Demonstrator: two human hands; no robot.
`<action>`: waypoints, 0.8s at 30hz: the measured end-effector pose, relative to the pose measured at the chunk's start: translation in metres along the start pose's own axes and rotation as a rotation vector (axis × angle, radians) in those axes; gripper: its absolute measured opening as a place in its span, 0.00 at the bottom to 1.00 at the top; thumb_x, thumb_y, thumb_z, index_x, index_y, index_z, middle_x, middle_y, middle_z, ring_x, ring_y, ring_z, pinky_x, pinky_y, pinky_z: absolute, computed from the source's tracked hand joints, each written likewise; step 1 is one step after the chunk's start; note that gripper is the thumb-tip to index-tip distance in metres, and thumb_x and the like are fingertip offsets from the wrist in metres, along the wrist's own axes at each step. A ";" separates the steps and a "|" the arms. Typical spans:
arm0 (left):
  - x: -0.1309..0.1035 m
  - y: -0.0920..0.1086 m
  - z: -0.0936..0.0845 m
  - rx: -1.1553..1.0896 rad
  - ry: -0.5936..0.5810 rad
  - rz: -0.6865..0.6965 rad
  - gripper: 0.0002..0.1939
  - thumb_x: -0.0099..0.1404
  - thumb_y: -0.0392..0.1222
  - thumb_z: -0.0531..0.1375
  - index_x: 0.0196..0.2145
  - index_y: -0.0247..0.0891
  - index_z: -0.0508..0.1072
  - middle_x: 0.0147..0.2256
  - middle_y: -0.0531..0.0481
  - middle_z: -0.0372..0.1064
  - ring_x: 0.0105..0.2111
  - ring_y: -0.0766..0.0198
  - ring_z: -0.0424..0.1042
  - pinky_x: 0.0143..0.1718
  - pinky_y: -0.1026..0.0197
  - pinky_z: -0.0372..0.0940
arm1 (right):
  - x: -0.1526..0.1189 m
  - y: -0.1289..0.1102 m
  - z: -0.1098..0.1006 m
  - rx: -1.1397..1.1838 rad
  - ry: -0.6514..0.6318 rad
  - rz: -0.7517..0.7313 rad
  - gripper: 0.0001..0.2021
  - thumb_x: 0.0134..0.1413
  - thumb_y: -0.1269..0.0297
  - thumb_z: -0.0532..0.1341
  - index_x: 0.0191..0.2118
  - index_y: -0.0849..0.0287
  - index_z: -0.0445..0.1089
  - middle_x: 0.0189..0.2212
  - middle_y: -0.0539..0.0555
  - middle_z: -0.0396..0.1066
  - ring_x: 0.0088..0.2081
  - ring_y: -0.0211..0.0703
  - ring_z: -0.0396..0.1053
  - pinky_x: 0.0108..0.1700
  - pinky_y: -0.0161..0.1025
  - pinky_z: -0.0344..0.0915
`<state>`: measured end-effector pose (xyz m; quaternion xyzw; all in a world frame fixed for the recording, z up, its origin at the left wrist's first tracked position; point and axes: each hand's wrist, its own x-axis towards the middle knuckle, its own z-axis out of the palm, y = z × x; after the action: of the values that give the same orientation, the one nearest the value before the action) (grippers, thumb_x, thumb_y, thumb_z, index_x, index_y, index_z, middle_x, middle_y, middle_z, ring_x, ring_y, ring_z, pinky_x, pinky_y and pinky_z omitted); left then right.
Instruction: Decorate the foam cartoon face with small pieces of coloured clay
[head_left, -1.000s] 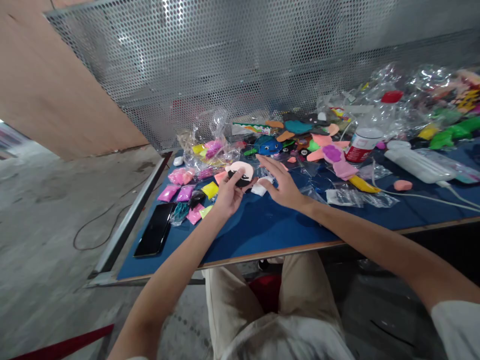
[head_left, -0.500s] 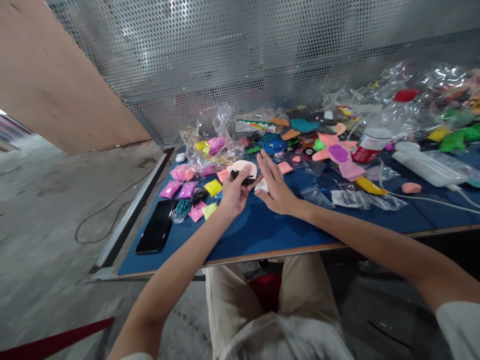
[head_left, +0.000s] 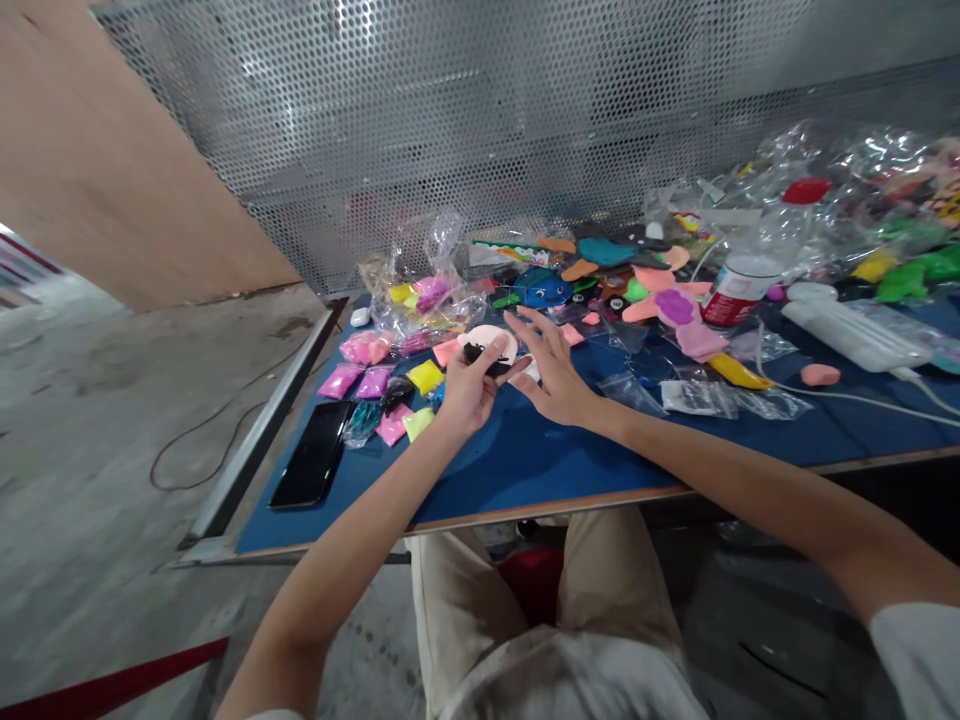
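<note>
Head view: L hand (head_left: 466, 392) is raised just above the blue table (head_left: 525, 460), fingers clamped on a round pink foam piece (head_left: 491, 343) w/ black bits on it. Thumb presses on the black part, prob. to pin it flat against the pink while it's held tilted toward the camera. R hand (head_left: 555, 375) sits just beside it, fingers spread apart & holding nothing, fingertips near the piece's right edge, palm low over the table. A small white lump (head_left: 531, 371) lies on the table under/behind the R fingers; can't tell if they touch it.

Left of the L hand: small sachets (head_left: 373, 383) in pink, purple, yellow, lying flat in a loose cluster, w/ a black phone (head_left: 313, 468) face up near the table's edge. Behind the hands, more foam cutouts (head_left: 600, 270) & clear plastic bags (head_left: 427, 270) are piled toward the perforated metal screen (head_left: 480, 110). Further right: a bottle w/ red cap (head_left: 750, 265) and a white power strip (head_left: 855, 335) w/ cable trailing off.
</note>
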<state>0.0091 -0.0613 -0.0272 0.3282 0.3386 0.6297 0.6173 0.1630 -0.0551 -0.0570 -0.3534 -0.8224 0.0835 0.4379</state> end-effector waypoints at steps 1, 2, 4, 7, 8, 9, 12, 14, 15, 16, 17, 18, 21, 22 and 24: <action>0.000 0.000 0.000 0.000 -0.004 0.000 0.18 0.50 0.41 0.79 0.33 0.37 0.76 0.34 0.51 0.81 0.44 0.56 0.83 0.54 0.51 0.79 | 0.000 0.000 0.000 0.005 0.001 0.004 0.41 0.67 0.28 0.40 0.77 0.42 0.48 0.74 0.60 0.50 0.70 0.63 0.56 0.71 0.67 0.51; -0.001 0.000 0.001 0.000 -0.009 0.000 0.19 0.50 0.41 0.79 0.33 0.37 0.76 0.34 0.51 0.81 0.43 0.56 0.83 0.53 0.52 0.79 | 0.000 0.000 -0.001 0.010 0.002 0.009 0.41 0.66 0.28 0.41 0.77 0.42 0.49 0.74 0.60 0.51 0.70 0.64 0.56 0.71 0.67 0.51; -0.001 0.001 0.001 0.002 -0.021 -0.001 0.20 0.48 0.42 0.80 0.33 0.37 0.76 0.34 0.51 0.81 0.42 0.56 0.83 0.52 0.52 0.80 | 0.001 0.000 -0.002 0.017 -0.003 0.026 0.41 0.65 0.26 0.41 0.76 0.41 0.52 0.73 0.60 0.51 0.69 0.64 0.57 0.70 0.67 0.52; -0.002 0.001 0.001 0.019 -0.052 -0.009 0.21 0.46 0.43 0.81 0.33 0.37 0.77 0.33 0.52 0.80 0.39 0.57 0.83 0.51 0.50 0.80 | 0.001 0.000 -0.003 0.022 -0.005 0.041 0.42 0.63 0.25 0.42 0.75 0.39 0.53 0.73 0.59 0.51 0.67 0.65 0.58 0.69 0.68 0.52; -0.002 0.001 0.001 0.023 -0.060 -0.010 0.22 0.46 0.43 0.81 0.33 0.37 0.77 0.33 0.52 0.80 0.38 0.57 0.83 0.51 0.50 0.80 | 0.002 0.000 -0.003 0.022 -0.005 0.041 0.42 0.63 0.24 0.42 0.75 0.38 0.53 0.73 0.59 0.50 0.67 0.66 0.58 0.69 0.68 0.52; -0.002 0.001 0.000 0.026 -0.067 -0.011 0.22 0.45 0.43 0.81 0.33 0.37 0.77 0.33 0.51 0.80 0.38 0.58 0.83 0.51 0.50 0.80 | 0.002 0.000 -0.003 0.021 -0.004 0.038 0.42 0.63 0.24 0.42 0.75 0.38 0.53 0.73 0.59 0.50 0.67 0.66 0.58 0.69 0.69 0.51; -0.002 0.000 -0.001 0.039 -0.078 -0.016 0.23 0.45 0.44 0.81 0.34 0.37 0.77 0.34 0.51 0.81 0.37 0.58 0.83 0.50 0.50 0.80 | 0.002 0.001 -0.003 0.023 0.003 0.029 0.43 0.63 0.24 0.42 0.76 0.39 0.52 0.74 0.59 0.48 0.67 0.66 0.58 0.69 0.69 0.52; -0.003 0.000 -0.001 0.060 -0.085 -0.017 0.23 0.46 0.45 0.81 0.35 0.37 0.77 0.35 0.51 0.81 0.38 0.58 0.82 0.49 0.52 0.80 | 0.002 0.001 -0.003 0.023 0.004 0.027 0.43 0.63 0.24 0.42 0.76 0.39 0.51 0.74 0.60 0.47 0.67 0.66 0.58 0.68 0.69 0.52; -0.003 0.000 0.000 0.072 -0.088 -0.016 0.23 0.46 0.45 0.80 0.36 0.37 0.77 0.35 0.51 0.81 0.37 0.59 0.82 0.47 0.53 0.80 | 0.002 0.002 -0.004 0.020 0.005 0.028 0.43 0.63 0.24 0.42 0.76 0.39 0.51 0.74 0.60 0.47 0.67 0.66 0.58 0.68 0.69 0.52; -0.003 0.001 0.000 0.084 -0.090 -0.013 0.24 0.45 0.45 0.80 0.36 0.37 0.76 0.35 0.51 0.80 0.37 0.60 0.82 0.45 0.54 0.80 | 0.003 0.002 -0.004 0.016 0.006 0.029 0.43 0.63 0.24 0.42 0.76 0.39 0.50 0.74 0.60 0.46 0.67 0.66 0.58 0.68 0.69 0.52; -0.004 0.001 0.000 0.095 -0.092 -0.011 0.24 0.44 0.45 0.81 0.36 0.37 0.76 0.35 0.52 0.80 0.35 0.61 0.81 0.43 0.56 0.80 | 0.003 0.002 -0.005 0.012 0.008 0.028 0.43 0.63 0.24 0.42 0.76 0.39 0.50 0.74 0.59 0.46 0.67 0.66 0.58 0.68 0.69 0.52; -0.004 0.001 0.001 0.106 -0.093 -0.010 0.25 0.43 0.46 0.81 0.35 0.37 0.76 0.33 0.53 0.79 0.33 0.62 0.81 0.40 0.58 0.80 | 0.004 0.003 -0.005 0.006 0.009 0.024 0.43 0.63 0.24 0.42 0.76 0.39 0.51 0.74 0.59 0.46 0.67 0.65 0.57 0.68 0.68 0.52; -0.006 0.003 0.003 0.149 -0.100 -0.023 0.26 0.40 0.46 0.82 0.32 0.36 0.75 0.29 0.54 0.76 0.29 0.64 0.78 0.32 0.63 0.77 | 0.004 0.003 -0.007 -0.013 0.014 0.011 0.43 0.63 0.24 0.41 0.75 0.39 0.55 0.74 0.57 0.45 0.67 0.64 0.56 0.68 0.66 0.54; -0.006 0.003 0.004 0.164 -0.096 -0.026 0.26 0.40 0.45 0.82 0.32 0.36 0.74 0.28 0.55 0.75 0.29 0.65 0.78 0.31 0.63 0.77 | 0.004 0.003 -0.008 -0.017 0.014 0.010 0.42 0.63 0.24 0.41 0.74 0.39 0.57 0.74 0.57 0.45 0.67 0.64 0.56 0.68 0.66 0.54; -0.008 0.004 0.005 0.196 -0.082 -0.032 0.26 0.40 0.43 0.82 0.31 0.37 0.73 0.27 0.55 0.74 0.28 0.65 0.77 0.29 0.64 0.75 | 0.003 0.003 -0.007 -0.016 0.009 0.017 0.42 0.63 0.24 0.41 0.72 0.40 0.60 0.74 0.57 0.46 0.67 0.64 0.57 0.69 0.67 0.53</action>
<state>0.0114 -0.0688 -0.0211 0.4069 0.3784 0.5696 0.6057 0.1689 -0.0519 -0.0518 -0.3644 -0.8180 0.0790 0.4380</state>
